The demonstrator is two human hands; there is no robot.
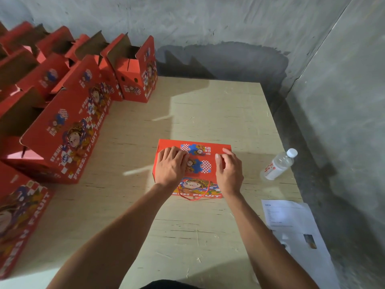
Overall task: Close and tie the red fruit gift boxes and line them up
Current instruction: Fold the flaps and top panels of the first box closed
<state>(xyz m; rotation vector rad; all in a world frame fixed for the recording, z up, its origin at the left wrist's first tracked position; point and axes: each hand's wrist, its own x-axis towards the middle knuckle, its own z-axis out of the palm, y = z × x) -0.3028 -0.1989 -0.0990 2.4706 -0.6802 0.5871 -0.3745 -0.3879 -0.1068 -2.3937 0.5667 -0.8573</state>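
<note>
Both hands (170,165) press flat box (205,163); long axis runs away.

Both bare forearms reach forward, roughly parallel. Left hand (170,165) palm-down, fingers bent, pressing. Right hand (228,170) palm-down, fingers loosely curled, thumb extended.

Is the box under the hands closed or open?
Closed, as far as shown: the red gift box has its flaps together, left hand and right hand on top, red cord loose.
</note>
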